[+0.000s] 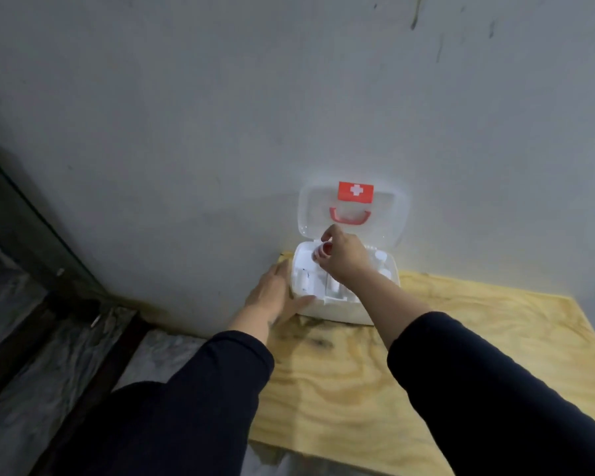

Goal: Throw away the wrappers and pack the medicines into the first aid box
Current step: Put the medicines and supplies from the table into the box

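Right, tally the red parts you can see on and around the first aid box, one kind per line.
Red cross label on the open lid: 1
Red carry handle on the lid: 1
Red-capped white bottle in the right hand: 1
Total: 3

Grey wall [220, 97], plywood table [461, 355], perhaps marbled floor [31, 389]

First aid box [337, 309]: smooth white plastic with a slight sheen. Its lid [311, 214]: translucent, frosted plastic, with a glossy red plastic handle [349, 217] and red label [356, 192]. Table [358, 389] under the box: bare plywood, matt, visible grain, dark stains. Wall [220, 97] behind the box: matt grey plaster, scuffed. Sleeves [495, 389]: dark matt cloth.
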